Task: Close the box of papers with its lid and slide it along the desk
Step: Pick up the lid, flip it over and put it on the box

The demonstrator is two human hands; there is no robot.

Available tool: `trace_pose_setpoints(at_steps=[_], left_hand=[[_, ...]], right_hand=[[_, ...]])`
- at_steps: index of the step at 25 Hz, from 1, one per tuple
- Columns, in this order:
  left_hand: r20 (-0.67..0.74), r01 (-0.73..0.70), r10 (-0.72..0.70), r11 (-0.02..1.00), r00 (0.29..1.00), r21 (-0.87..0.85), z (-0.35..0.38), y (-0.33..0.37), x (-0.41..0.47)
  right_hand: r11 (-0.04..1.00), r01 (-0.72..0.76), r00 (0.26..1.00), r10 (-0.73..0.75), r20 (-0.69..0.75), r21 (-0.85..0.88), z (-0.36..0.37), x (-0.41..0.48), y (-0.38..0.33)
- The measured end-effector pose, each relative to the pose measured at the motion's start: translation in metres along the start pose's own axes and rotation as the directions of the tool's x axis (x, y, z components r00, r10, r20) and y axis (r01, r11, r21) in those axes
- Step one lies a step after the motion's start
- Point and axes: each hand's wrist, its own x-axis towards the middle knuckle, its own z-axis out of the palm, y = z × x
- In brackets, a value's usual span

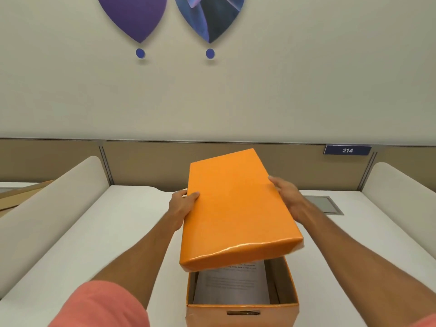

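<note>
An orange lid [236, 208] hangs tilted above an open orange box [243, 313] that stands on the white desk [113, 232] near its front edge. My left hand [182, 206] grips the lid's left side and my right hand [286, 195] grips its right side. The lid's near end is raised off the box and covers its far part. Printed papers [232, 286] lie inside the box, visible under the lid's near edge. The box's front wall has a slot handle [243, 312].
Curved white dividers rise on the left [54, 204] and right [401, 192] of the desk. A tan partition [146, 161] runs along the back with a blue sign reading 214 [347, 150]. A grey cable hatch [324, 205] sits in the desk at right.
</note>
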Motion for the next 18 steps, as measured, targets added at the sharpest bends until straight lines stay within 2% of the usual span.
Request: trace_pose_setpoints(at_steps=[3, 6, 11, 18], left_hand=[[-0.048, -0.040, 0.051, 0.979, 0.998, 0.198, 0.010, -0.015, -0.005], [-0.038, -0.034, 0.048, 0.950, 0.998, 0.310, 0.019, -0.031, -0.009], [0.002, -0.023, 0.025, 0.914, 1.000, 0.405, 0.025, -0.047, -0.003], [0.046, -0.022, 0.002, 0.899, 0.999, 0.438, 0.031, -0.063, 0.002]], right_hand=[[0.992, 0.020, 0.986, -0.040, -0.159, -0.128, -0.006, 0.005, 0.030], [0.983, -0.022, 0.973, -0.021, -0.230, -0.183, -0.014, 0.007, 0.055], [0.985, -0.072, 0.967, 0.030, -0.254, -0.157, -0.021, 0.000, 0.085], [0.991, -0.067, 0.969, 0.037, -0.245, -0.114, -0.024, -0.001, 0.098]])
